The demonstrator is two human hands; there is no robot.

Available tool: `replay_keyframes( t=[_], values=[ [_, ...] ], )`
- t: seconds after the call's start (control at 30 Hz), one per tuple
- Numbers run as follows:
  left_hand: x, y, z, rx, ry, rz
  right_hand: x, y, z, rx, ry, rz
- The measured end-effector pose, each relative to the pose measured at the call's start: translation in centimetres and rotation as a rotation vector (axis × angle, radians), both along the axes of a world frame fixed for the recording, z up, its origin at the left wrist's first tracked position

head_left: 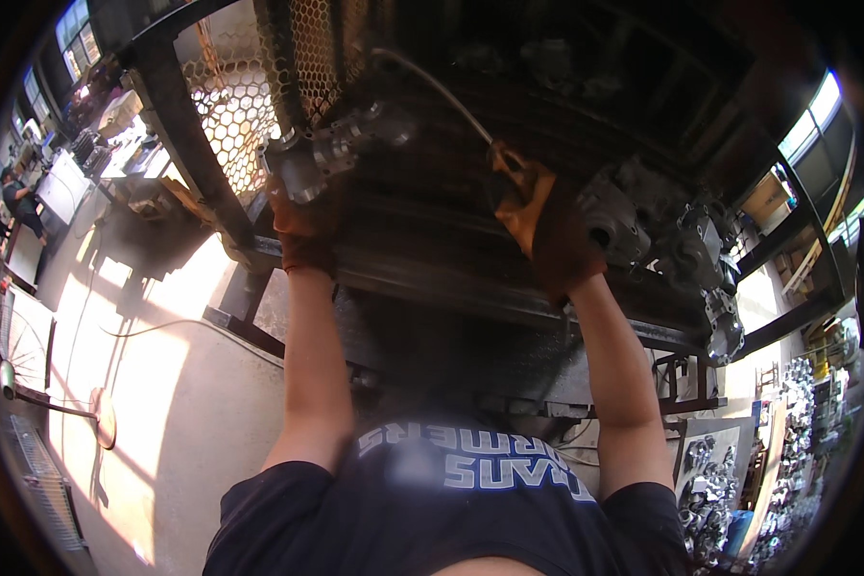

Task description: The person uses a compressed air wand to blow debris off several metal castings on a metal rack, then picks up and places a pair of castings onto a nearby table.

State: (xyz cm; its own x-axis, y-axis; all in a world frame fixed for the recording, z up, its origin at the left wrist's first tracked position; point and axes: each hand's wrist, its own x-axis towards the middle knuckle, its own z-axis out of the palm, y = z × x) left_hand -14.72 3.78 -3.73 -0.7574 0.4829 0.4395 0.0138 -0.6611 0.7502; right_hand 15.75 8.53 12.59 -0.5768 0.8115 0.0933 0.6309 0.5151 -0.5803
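My left hand, in a brown-orange work glove, is closed around a grey metal casting. The casting has rounded, tube-like sections and stretches up to the right over the dark bench. My right hand, in a matching glove, grips a tool with a long curved metal tube. That tube arches from the fist up and to the left, its tip above the casting and apart from it. The tool's handle is mostly hidden by the glove. Several grey metal castings lie on the bench just right of my right hand.
A dark slatted bench lies under both hands. Metal mesh in a dark frame stands at the left. Many metal parts cover the lower right. Across the floor at far left is another person. A cable crosses the floor.
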Motion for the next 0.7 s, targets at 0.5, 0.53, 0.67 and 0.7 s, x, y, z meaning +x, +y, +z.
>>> replay_keyframes(
  t=[0.5,0.53,0.67,0.7],
  values=[
    [0.1,0.0,-0.4,0.008,-0.183,-0.085,-0.5,5.5,-5.9,0.374,-0.186,-0.024],
    [0.0,-0.2,-0.2,0.026,-0.207,-0.104,-0.7,4.8,-5.2,0.420,-0.331,-0.035],
    [-0.3,-0.4,-0.2,0.042,-0.180,-0.082,-1.0,1.3,-2.3,0.389,-0.306,-0.163],
    [-0.3,-0.5,-0.5,0.035,-0.171,-0.070,-0.6,1.6,-2.8,0.437,-0.364,-0.096]
  ],
)
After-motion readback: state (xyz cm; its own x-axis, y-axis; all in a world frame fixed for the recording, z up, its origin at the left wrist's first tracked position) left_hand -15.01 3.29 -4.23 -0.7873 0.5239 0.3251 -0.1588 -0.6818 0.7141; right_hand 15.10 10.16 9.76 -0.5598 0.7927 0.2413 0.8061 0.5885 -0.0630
